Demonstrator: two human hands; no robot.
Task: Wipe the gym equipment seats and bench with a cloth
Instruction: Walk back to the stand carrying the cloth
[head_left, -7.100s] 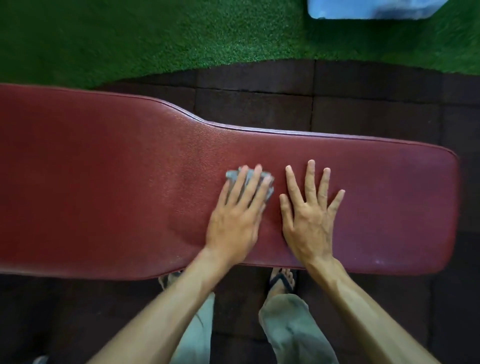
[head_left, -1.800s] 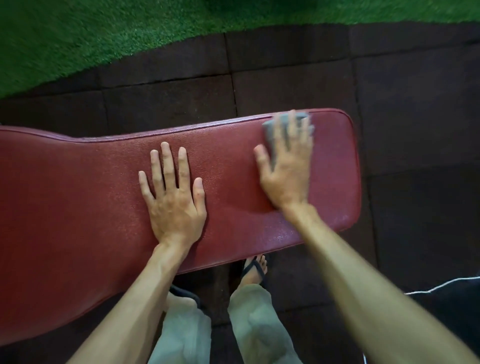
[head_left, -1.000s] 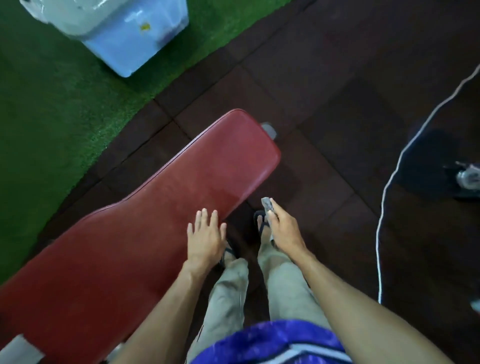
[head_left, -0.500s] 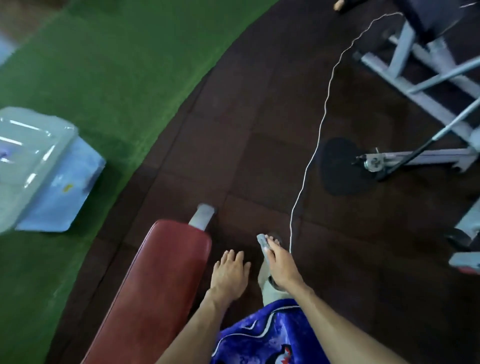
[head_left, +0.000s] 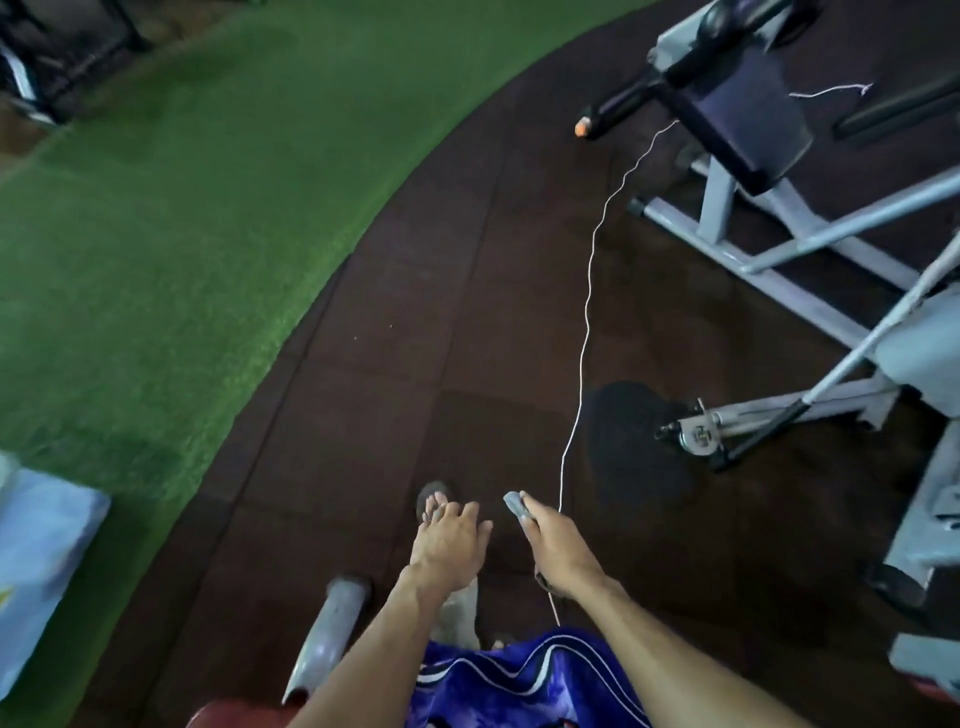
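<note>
My right hand (head_left: 556, 545) is closed around a small grey cloth (head_left: 516, 503), whose end sticks out past my fingers over the dark floor. Beside it, my left hand (head_left: 447, 545) hangs in the air with fingers loosely apart and nothing in it. Only the tip of the red bench (head_left: 234, 716) shows at the bottom edge, with its grey metal leg (head_left: 324, 636) beside my left forearm. A machine with a dark padded seat (head_left: 748, 111) on a grey frame stands at the upper right, well away from both hands.
A thin white cord (head_left: 587, 322) runs across the dark rubber floor tiles from the machine toward my right hand. Green turf (head_left: 171, 208) covers the left side. A pale blue box (head_left: 36, 561) sits at the left edge. More grey machine frames (head_left: 779, 415) crowd the right.
The view has swung away from the red bench toward the machine at the right. Both hands have come off the bench pad; the right hand has kept hold of the cloth.
</note>
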